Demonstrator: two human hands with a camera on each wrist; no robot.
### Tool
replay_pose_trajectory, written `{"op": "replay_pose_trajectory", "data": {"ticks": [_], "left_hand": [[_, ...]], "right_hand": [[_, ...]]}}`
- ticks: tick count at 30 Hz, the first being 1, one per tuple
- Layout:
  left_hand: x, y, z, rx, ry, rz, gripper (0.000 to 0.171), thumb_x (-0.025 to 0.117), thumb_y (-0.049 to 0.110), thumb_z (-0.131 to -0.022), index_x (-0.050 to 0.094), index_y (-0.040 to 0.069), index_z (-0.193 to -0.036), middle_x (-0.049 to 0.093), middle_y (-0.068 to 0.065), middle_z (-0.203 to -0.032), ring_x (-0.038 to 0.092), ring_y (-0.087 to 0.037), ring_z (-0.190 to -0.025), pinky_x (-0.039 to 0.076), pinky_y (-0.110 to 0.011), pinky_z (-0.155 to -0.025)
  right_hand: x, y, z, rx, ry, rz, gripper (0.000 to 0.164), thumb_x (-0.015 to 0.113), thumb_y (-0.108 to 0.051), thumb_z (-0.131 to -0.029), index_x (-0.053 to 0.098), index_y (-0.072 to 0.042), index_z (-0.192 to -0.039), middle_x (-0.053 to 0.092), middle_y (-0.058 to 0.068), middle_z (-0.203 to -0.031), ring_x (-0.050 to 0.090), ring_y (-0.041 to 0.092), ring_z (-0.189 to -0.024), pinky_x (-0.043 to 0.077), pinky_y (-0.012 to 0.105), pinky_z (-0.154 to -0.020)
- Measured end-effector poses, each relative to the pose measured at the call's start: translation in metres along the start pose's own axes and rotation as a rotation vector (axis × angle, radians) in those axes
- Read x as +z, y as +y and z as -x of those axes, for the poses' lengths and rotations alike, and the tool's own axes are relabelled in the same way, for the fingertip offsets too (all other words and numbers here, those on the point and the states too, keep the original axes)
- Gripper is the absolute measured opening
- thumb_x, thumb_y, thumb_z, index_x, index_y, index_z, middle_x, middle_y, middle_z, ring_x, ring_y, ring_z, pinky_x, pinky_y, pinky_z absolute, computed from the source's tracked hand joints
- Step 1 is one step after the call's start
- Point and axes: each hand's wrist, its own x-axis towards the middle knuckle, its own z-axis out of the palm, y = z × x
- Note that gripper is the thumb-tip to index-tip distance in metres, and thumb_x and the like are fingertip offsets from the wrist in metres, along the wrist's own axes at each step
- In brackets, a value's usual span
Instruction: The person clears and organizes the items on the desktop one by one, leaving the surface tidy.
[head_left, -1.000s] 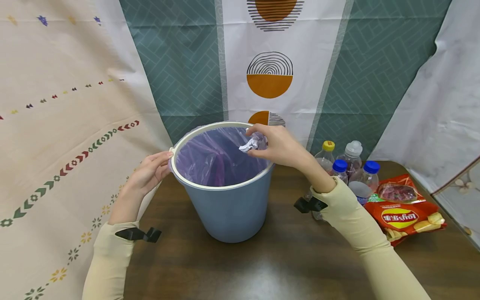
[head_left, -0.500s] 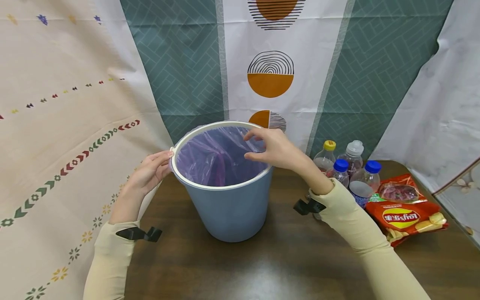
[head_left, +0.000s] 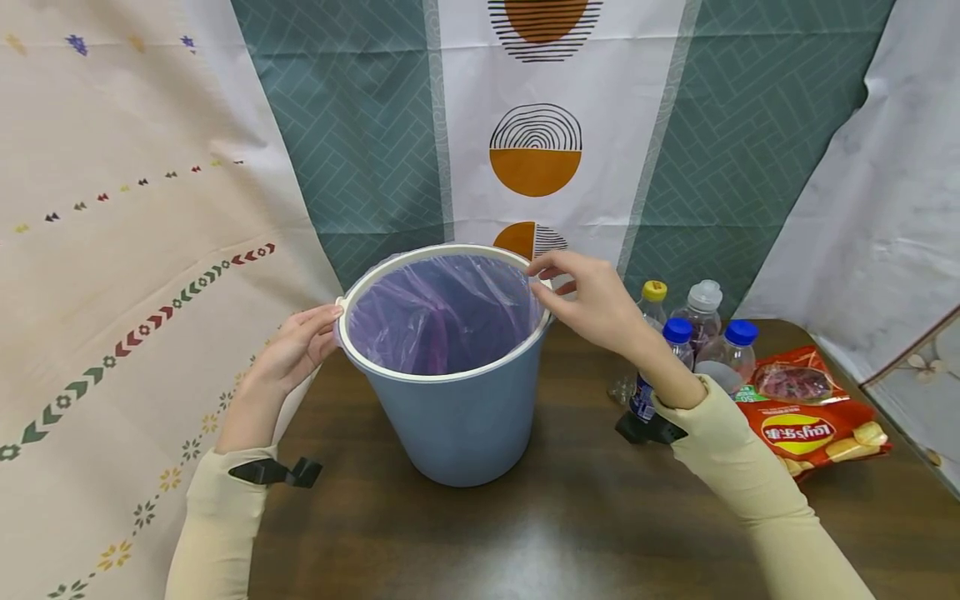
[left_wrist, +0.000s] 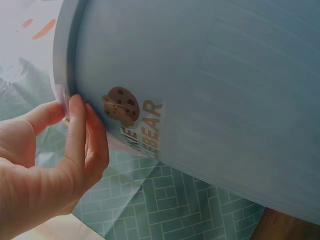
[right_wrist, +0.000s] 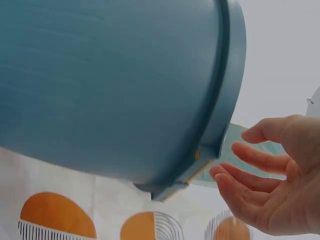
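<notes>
A blue trash can (head_left: pixel 457 425) with a white rim stands upright on the table, lined with a thin purple trash bag (head_left: pixel 435 325). My left hand (head_left: pixel 296 346) pinches the can's rim at its left side. In the left wrist view the thumb and fingers of the left hand (left_wrist: pixel 60 155) grip the rim and the bag's edge, next to a bear sticker (left_wrist: pixel 121 106). My right hand (head_left: pixel 592 300) is at the right of the rim with loosely bent fingers. The right wrist view shows the right hand (right_wrist: pixel 275 175) holding nothing, its fingers beside the rim of the trash can (right_wrist: pixel 125 90).
Several plastic bottles (head_left: pixel 725 358) with blue, yellow and white caps stand to the right, partly behind the right forearm. Beside them lies a red chip bag (head_left: pixel 806 425). Patterned cloths (head_left: pixel 367 125) hang behind the brown table (head_left: pixel 480 533).
The crumpled paper that the right hand held over the trash can has been let go. The right hand has moved rightward to the rim. The left hand stays at the left rim.
</notes>
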Motion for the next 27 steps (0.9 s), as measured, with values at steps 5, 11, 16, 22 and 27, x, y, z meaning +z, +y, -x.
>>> {"op": "replay_pose_trajectory", "data": {"ticks": [5, 11, 16, 22, 27], "left_hand": [[-0.001, -0.001, 0.0, 0.001, 0.005, -0.009, 0.023, 0.042, 0.004, -0.096, 0.065, 0.004, -0.1, 0.065, -0.002, -0.093, 0.065, -0.007, -0.081, 0.056, -0.015, -0.073], [-0.002, -0.001, -0.001, -0.001, 0.003, -0.008, 0.023, 0.042, 0.004, -0.096, 0.064, 0.004, -0.101, 0.065, -0.002, -0.094, 0.065, -0.007, -0.082, 0.056, -0.015, -0.073], [-0.002, -0.002, -0.001, 0.0, 0.008, -0.017, 0.023, 0.042, 0.004, -0.096, 0.064, 0.005, -0.101, 0.065, -0.001, -0.094, 0.065, -0.006, -0.082, 0.056, -0.014, -0.073], [-0.002, -0.003, -0.001, 0.004, 0.003, -0.008, 0.024, 0.041, 0.004, -0.096, 0.065, 0.004, -0.1, 0.065, -0.001, -0.094, 0.065, -0.007, -0.082, 0.056, -0.014, -0.073], [-0.001, -0.003, -0.001, 0.009, -0.002, -0.006, 0.024, 0.042, 0.004, -0.096, 0.065, 0.005, -0.1, 0.066, -0.001, -0.093, 0.065, -0.006, -0.081, 0.056, -0.014, -0.072]], "right_hand": [[-0.006, 0.007, 0.01, -0.019, 0.084, 0.015, 0.016, 0.059, -0.015, -0.088, 0.063, -0.009, -0.102, 0.066, 0.003, -0.098, 0.062, 0.015, -0.09, 0.059, 0.034, -0.072], [-0.013, 0.019, 0.024, -0.016, 0.163, 0.052, 0.017, 0.059, -0.012, -0.088, 0.062, -0.008, -0.104, 0.066, 0.005, -0.101, 0.062, 0.015, -0.09, 0.059, 0.034, -0.07], [-0.021, 0.028, 0.036, 0.001, 0.195, 0.082, 0.017, 0.058, -0.011, -0.088, 0.062, -0.009, -0.105, 0.066, 0.004, -0.102, 0.062, 0.014, -0.089, 0.058, 0.035, -0.07], [-0.028, 0.042, 0.048, 0.041, 0.197, 0.111, 0.018, 0.059, -0.009, -0.087, 0.062, -0.008, -0.104, 0.067, 0.006, -0.101, 0.061, 0.015, -0.088, 0.058, 0.038, -0.072], [-0.03, 0.053, 0.057, 0.09, 0.187, 0.135, 0.02, 0.059, -0.009, -0.087, 0.061, -0.006, -0.107, 0.065, 0.009, -0.104, 0.06, 0.021, -0.092, 0.056, 0.043, -0.079]]}}
